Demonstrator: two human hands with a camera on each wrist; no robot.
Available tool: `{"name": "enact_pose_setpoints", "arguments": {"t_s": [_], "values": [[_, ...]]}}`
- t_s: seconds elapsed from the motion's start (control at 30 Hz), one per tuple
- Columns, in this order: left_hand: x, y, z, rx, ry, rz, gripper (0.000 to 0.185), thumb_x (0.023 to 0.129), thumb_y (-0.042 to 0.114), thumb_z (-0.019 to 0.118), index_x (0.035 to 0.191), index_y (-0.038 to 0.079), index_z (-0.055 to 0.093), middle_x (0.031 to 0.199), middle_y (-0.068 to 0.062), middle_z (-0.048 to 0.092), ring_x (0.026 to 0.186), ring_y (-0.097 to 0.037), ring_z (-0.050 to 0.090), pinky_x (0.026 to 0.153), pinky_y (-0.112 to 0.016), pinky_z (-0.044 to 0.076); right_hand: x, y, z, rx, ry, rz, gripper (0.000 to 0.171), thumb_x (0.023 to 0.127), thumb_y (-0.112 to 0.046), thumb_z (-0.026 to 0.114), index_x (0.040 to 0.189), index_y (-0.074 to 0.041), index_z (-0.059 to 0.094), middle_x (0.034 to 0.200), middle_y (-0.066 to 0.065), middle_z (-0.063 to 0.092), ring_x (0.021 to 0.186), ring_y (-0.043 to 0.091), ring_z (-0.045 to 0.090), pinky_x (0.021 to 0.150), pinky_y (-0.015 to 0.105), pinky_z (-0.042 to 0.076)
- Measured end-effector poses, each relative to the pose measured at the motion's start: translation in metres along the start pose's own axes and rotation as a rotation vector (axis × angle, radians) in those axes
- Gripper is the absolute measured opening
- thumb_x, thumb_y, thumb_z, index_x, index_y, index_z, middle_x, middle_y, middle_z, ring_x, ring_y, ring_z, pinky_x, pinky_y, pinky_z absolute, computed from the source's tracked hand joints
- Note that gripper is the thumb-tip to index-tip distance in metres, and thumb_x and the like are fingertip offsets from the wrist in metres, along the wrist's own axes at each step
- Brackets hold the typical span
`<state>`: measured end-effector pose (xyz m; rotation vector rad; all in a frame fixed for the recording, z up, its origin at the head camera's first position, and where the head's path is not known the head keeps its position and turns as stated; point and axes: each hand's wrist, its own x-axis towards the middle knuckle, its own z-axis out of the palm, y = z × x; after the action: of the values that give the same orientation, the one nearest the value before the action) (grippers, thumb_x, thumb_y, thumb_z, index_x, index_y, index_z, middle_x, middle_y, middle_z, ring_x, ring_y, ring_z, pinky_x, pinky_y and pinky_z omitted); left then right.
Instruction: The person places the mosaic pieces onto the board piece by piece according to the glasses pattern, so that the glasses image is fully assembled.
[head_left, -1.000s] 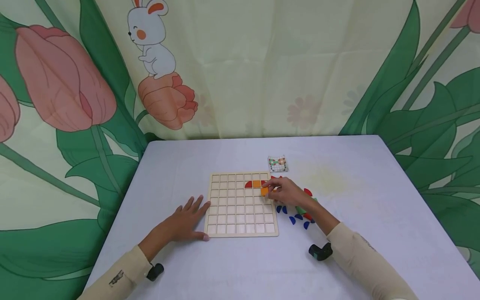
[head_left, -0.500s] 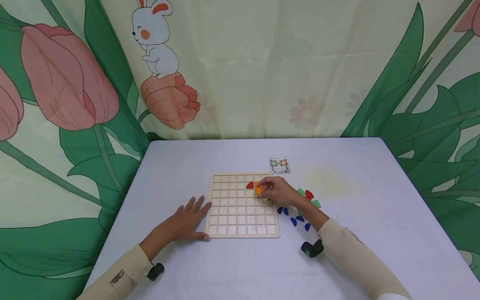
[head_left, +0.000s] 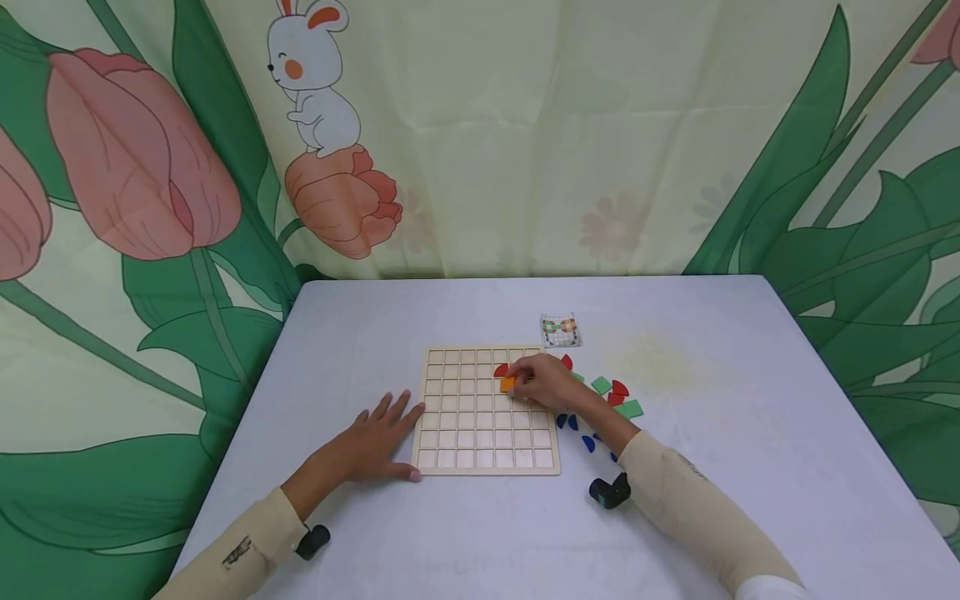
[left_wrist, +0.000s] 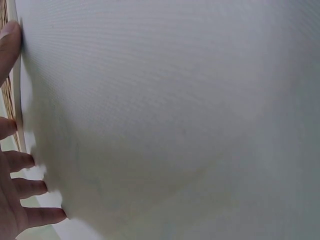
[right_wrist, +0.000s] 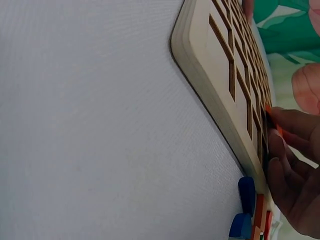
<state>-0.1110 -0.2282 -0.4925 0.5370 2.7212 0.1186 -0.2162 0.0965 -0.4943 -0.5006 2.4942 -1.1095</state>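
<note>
A wooden grid board (head_left: 475, 427) with square cells lies on the white table. My left hand (head_left: 373, 442) rests spread out, its thumb and index fingertip right at the board's left edge; the left wrist view catches the fingers (left_wrist: 30, 188) stretched over the cloth. Over the board's upper right, my right hand (head_left: 546, 382) pinches an orange square tile (head_left: 507, 384) between thumb and fingertips. The same tile (right_wrist: 273, 120) shows as a thin orange edge in the right wrist view. A red rounded piece (head_left: 501, 369) sits in a cell just above it. My right hand hides the cells beside these.
Right of the board lie loose green squares (head_left: 631, 408), red pieces (head_left: 618, 387) and several blue half-rounds (head_left: 588, 443). A small printed pattern card (head_left: 561, 331) lies behind the board's far right corner. A patterned curtain (head_left: 480, 167) hangs behind the table.
My right hand has moved left across the board with the orange tile, toward the red piece. The left hand has kept its place at the board's edge.
</note>
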Motion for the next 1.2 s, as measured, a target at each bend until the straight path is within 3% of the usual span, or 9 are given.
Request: {"name": "enact_pose_setpoints", "arguments": {"t_s": [0.4,1.2], "values": [[0.002,-0.002,0.002,0.005,-0.007,-0.001,0.11,0.078,0.075,0.066,0.161,0.019,0.023,0.168,-0.015,0.014,0.154,-0.045,0.013,0.113,-0.069,0.028,0.005,-0.009,0.006,-0.112,0.028,-0.003,0.024,0.086,-0.017,0.079,0.11,-0.012,0.075,0.077,-0.001,0.061,0.07,0.014,0.055,0.064,0.025,0.044],[0.004,-0.002,0.004,0.015,-0.008,0.002,0.11,0.077,0.074,0.068,0.161,0.018,0.024,0.168,-0.016,0.015,0.153,-0.046,0.015,0.112,-0.069,0.029,0.008,-0.014,0.01,-0.213,0.05,-0.002,0.023,0.087,-0.02,0.079,0.108,-0.012,0.076,0.078,-0.002,0.061,0.073,0.014,0.054,0.065,0.026,0.042]]}}
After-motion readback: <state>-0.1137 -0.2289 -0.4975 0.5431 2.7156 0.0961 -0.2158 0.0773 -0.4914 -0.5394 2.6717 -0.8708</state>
